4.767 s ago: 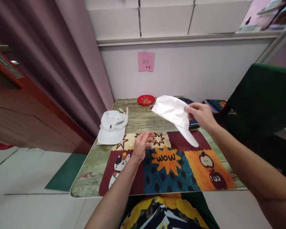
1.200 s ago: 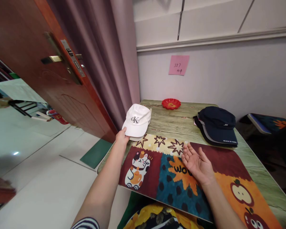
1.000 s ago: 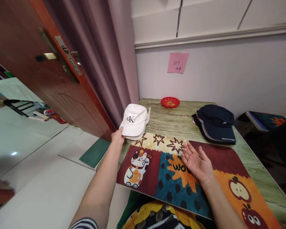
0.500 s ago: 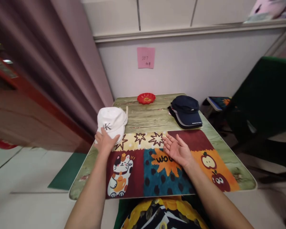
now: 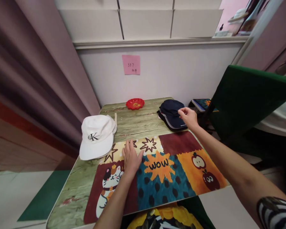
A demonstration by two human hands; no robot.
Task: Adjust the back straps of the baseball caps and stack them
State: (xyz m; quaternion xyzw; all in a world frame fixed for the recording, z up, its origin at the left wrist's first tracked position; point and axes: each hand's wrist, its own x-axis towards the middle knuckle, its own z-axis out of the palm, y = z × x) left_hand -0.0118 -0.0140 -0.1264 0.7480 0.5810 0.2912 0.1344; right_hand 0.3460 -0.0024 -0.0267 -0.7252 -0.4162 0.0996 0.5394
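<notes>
A white cap (image 5: 97,132) with black letters rests at the left of the table, its brim toward me. To the right of it, my left hand (image 5: 131,157) lies palm down over the printed mat (image 5: 157,187), fingers spread, holding nothing. At the right back, a navy cap (image 5: 170,109) sits on top of at least one other dark cap (image 5: 171,127). My right hand (image 5: 190,118) is at the right side of the navy cap, with its fingers bent and the thumb near the index finger. Whether the fingertips touch the cap is hard to make out.
A red scalloped dish (image 5: 135,103) stands at the back of the wood-patterned table (image 5: 124,124). On the wall behind hangs a pink note (image 5: 131,65). A dark green chair back (image 5: 250,101) stands at the right, and a mauve curtain (image 5: 54,57) hangs at the left.
My left hand has let go of the white cap and moved right onto the mat. My right hand has moved from above the mat to the navy cap. The view has shifted right.
</notes>
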